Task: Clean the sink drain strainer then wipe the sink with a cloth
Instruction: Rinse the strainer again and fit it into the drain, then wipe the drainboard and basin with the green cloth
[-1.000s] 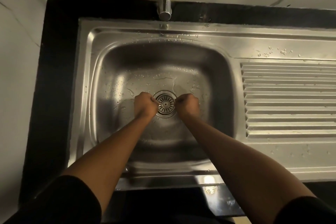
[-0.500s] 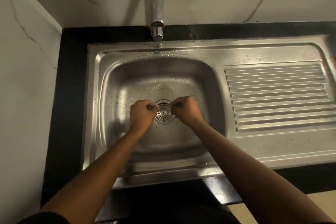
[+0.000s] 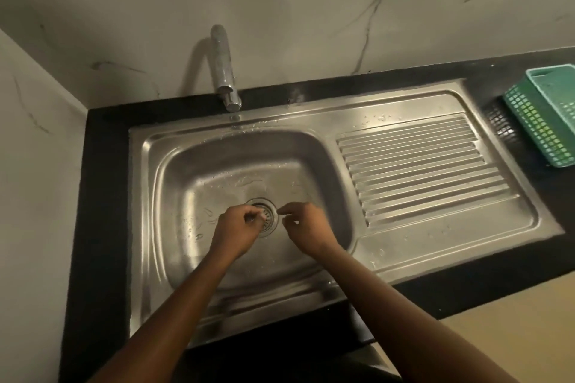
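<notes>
The round metal drain strainer sits in the drain at the bottom of the wet steel sink. My left hand lies over the strainer's left edge, its curled fingertips pinching at the rim. My right hand is just right of the strainer with fingers curled and the index tip by the rim. Nothing is visible in its grip. No cloth is in view.
A chrome faucet stands behind the basin. The ribbed drainboard extends to the right. A green plastic basket stands on the black counter at far right. Marble walls close off the left and back.
The view has pulled back and tilted up, revealing the basket. My right hand has eased off the strainer's right edge. My left hand stays on the left rim.
</notes>
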A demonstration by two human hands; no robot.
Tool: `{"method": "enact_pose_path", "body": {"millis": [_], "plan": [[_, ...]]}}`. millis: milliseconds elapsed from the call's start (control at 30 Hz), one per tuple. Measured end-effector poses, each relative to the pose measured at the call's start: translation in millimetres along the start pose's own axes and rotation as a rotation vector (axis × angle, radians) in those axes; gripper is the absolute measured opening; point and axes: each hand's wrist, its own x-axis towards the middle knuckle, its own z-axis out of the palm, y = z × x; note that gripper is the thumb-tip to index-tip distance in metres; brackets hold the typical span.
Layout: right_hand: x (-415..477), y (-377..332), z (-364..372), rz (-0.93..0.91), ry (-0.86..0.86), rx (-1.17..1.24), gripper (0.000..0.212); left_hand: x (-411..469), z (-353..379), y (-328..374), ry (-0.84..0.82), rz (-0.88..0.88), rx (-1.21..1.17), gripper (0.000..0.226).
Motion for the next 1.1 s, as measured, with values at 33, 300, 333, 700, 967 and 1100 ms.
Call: {"method": "enact_pose_path", "body": {"millis": [33,300,333,700,967,1100], "plan": [[-2,0,-7,-0.003,0.024,0.03,0.03,0,1,9,0.001,0.005,-0.023,0.008],[-42,40,-88,0.028,0.201,0.362,0.019,-30,50,104,-0.001,0.108,-0.109,0.009],[-50,49,-102,0.029,0.214,0.394,0.019,-35,60,119,0.001,0.12,-0.127,0.009],[-136,181,-275,-0.032,0.319,0.518,0.013,-89,213,267,-0.082,0.251,-0.181,0.011],[-151,247,-352,0.072,0.41,0.607,0.013,-100,286,345,-0.156,0.288,-0.168,0.014],[-146,264,-376,0.094,0.461,0.599,0.013,-86,305,372,-0.187,0.319,-0.166,0.015]]}}
